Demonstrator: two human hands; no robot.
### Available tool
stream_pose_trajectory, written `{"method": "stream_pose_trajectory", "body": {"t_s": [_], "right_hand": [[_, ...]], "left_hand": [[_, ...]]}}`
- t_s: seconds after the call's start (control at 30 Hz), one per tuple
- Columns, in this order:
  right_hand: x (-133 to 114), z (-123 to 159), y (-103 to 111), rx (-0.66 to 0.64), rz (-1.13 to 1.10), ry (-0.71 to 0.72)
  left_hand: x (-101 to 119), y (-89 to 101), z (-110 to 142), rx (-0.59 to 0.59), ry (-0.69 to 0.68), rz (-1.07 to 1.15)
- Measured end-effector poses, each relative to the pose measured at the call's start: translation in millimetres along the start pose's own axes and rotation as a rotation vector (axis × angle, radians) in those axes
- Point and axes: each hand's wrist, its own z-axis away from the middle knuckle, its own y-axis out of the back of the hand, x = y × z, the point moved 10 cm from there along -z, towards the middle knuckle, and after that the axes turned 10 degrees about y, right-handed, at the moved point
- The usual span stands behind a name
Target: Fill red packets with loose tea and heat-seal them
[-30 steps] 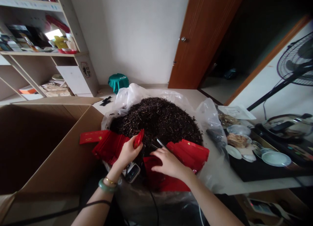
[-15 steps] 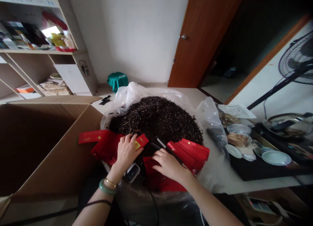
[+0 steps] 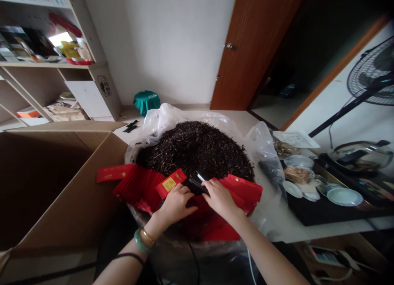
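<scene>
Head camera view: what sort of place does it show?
Probably a home or small shop room, given the brown wooden door, pale wooden shelf unit and black standing fan.

Open brown door (image 3: 249, 51), black fan (image 3: 374, 71) at right, teal-covered object (image 3: 147, 103) near wall (image 3: 166, 42), shelving unit (image 3: 88, 99) left.

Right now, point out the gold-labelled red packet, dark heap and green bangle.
Gold-labelled red packet (image 3: 170, 183): head view, its gold square.
Dark heap (image 3: 197, 147): head view, middle of its surface.
Green bangle (image 3: 139, 242): head view, outer band.
</scene>
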Motion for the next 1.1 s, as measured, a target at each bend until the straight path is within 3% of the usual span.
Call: {"method": "stream_pose_trajectory", "body": {"t_s": [0.2, 0.53, 0.73, 1.1], "right_hand": [[6, -3, 2, -0.013, -0.054, -0.042], [15, -2, 2, 0.011, -0.052, -0.08], [17, 0, 5, 0.025, 0.069, -0.097], [23, 3, -1, -0.089, 0.082, -0.14]], "left_hand": [[3, -0.3, 0, -0.016, -0.055, 0.014], [3, 0.9, 0, -0.033, -0.034, 0.054], [8, 2.0, 2, -0.033, -0.077, 0.073], [3, 1.4, 1, -0.064, -0.034, 0.15]]}}
